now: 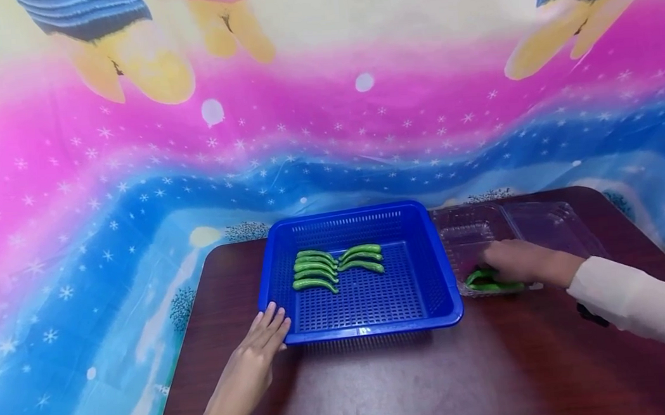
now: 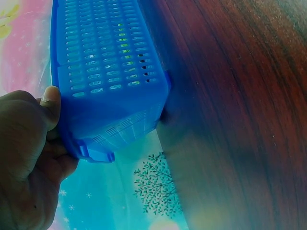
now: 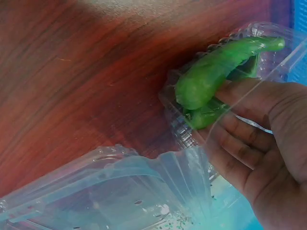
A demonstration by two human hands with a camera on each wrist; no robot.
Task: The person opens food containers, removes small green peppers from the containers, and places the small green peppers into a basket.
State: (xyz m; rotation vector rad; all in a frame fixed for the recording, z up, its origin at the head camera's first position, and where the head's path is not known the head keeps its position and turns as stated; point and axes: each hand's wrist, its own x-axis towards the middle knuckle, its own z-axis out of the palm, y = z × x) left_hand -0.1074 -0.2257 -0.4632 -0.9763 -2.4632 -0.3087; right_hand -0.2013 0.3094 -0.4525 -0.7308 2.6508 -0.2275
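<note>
A blue plastic basket (image 1: 368, 330) stands on the table with several green chili peppers (image 1: 313, 267) laid in two columns inside. My left hand (image 1: 255, 348) grips its near-left corner; the left wrist view shows thumb and fingers around the rim (image 2: 72, 115). To the right, my right hand (image 1: 519, 263) reaches into a clear plastic box (image 1: 470, 215) beside the basket. In the right wrist view, its thumb and fingers close around a lower green chili pepper (image 3: 206, 115), beneath another pepper (image 3: 206, 79). The fingertips are partly hidden by the peppers.
The box's clear lid (image 1: 550, 223) lies folded back at the far right. Under everything is a dark brown wooden table (image 1: 377, 382) with rounded far corners. A patterned pink and blue cloth (image 1: 327, 125) hangs close behind and around its left side.
</note>
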